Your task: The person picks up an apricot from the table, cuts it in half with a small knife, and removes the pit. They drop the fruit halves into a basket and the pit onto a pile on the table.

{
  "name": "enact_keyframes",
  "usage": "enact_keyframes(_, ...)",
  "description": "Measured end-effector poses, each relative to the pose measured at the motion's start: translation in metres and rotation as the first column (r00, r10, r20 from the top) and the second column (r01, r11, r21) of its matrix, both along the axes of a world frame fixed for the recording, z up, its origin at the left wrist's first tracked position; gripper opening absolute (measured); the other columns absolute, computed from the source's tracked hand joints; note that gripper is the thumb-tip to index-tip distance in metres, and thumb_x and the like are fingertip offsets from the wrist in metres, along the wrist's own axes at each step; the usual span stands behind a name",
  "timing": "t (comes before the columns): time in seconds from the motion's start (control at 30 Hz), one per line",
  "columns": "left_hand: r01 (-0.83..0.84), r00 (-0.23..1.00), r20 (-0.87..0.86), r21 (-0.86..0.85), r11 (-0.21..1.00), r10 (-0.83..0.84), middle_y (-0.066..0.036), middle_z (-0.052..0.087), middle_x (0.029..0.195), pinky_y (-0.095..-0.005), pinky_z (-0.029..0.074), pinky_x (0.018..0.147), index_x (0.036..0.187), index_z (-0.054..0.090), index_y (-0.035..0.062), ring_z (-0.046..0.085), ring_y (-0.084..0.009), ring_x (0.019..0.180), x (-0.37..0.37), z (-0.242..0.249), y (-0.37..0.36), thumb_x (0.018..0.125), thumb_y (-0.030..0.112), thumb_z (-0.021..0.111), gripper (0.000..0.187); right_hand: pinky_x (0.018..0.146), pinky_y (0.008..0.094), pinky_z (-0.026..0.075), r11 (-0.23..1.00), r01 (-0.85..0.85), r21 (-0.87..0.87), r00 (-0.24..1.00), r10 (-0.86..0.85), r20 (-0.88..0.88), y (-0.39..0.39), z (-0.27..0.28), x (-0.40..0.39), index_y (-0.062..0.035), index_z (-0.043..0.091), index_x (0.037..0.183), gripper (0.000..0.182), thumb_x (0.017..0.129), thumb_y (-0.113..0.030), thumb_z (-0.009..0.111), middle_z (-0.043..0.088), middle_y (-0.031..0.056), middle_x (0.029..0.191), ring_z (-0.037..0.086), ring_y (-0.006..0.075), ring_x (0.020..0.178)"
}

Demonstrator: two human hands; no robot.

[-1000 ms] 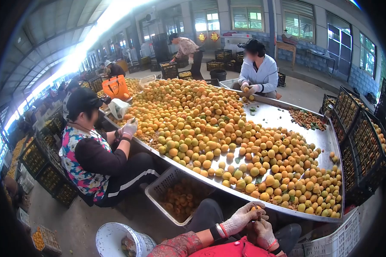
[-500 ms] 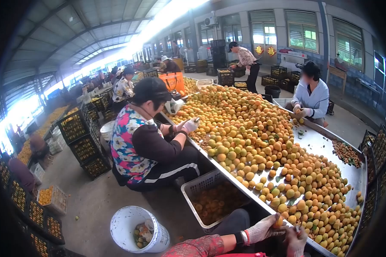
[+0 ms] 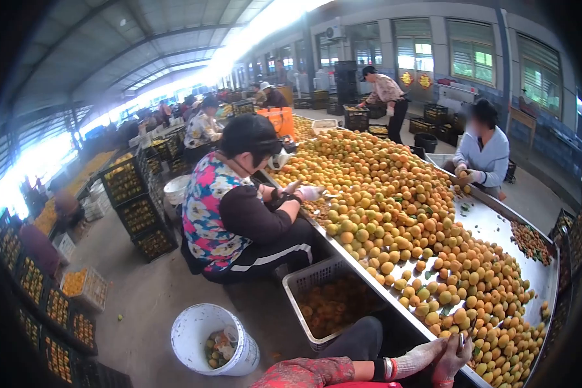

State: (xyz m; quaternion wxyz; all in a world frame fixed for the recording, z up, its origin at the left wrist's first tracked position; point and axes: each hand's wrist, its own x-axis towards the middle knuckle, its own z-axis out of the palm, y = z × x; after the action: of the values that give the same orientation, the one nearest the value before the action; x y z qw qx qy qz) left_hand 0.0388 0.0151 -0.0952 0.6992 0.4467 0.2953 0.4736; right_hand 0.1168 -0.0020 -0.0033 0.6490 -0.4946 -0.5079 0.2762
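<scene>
My left hand, in a whitish glove with a red-edged cuff, is at the near edge of the sorting table. Its fingers are closed and meet my right hand; whatever they hold is hidden. My right hand is curled round a small metal tool, whose thin end points up toward the fruit; its exact kind is too small to make out. Just beyond both hands, orange-yellow apricots are heaped along the metal table.
Below the table's left side are a white crate with fruit pieces and a white bucket with scraps. A co-worker in a floral vest sits to the left; another in pale clothing sits across. Stacked black crates stand further left.
The apricot that showed in my left fingers is no longer visible. My hands have come together, and the view has shifted slightly. The co-worker on the left has lowered a hand toward the fruit.
</scene>
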Motion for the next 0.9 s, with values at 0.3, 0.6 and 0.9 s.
enact_keyframes(0.3,-0.089,0.982,-0.145,0.2,0.976,0.12,-0.016,0.055,0.131,-0.0327,0.038,0.105,0.141,0.041,0.0037,0.052,-0.0249,0.124,-0.013,0.017,-0.001,0.103,0.034,0.042,0.048,0.059,0.0219,0.039,0.989,-0.05,-0.138,0.997,0.043,-0.056,0.013,-0.005,0.003,-0.002,0.061,0.091,0.016,0.093,-0.018,0.063,0.054,-0.0037,0.076,0.047,0.0056,0.067)
enact_keyframes(0.6,-0.107,0.944,-0.295,0.142,0.984,0.146,-0.018,0.06,0.114,-0.0384,0.043,0.095,0.123,0.049,0.0043,0.058,-0.0325,0.109,-0.022,0.032,-0.013,0.103,0.034,0.039,0.037,0.058,0.022,0.038,0.988,-0.109,-0.112,0.983,0.091,-0.158,0.009,0.0,-0.009,-0.0017,0.06,0.09,0.011,0.092,-0.013,0.059,0.053,-0.0036,0.077,0.048,0.0055,0.067)
enact_keyframes(0.9,-0.117,0.987,-0.079,0.22,0.968,0.138,-0.017,0.058,0.124,-0.0342,0.038,0.104,0.131,0.049,0.0011,0.053,-0.0282,0.121,-0.033,0.033,-0.029,0.103,0.033,0.038,0.043,0.057,0.0229,0.039,0.967,-0.185,-0.177,0.978,0.163,-0.133,0.015,-0.013,0.001,0.0003,0.056,0.088,0.01,0.091,-0.009,0.058,0.053,-0.003,0.076,0.047,0.006,0.066)
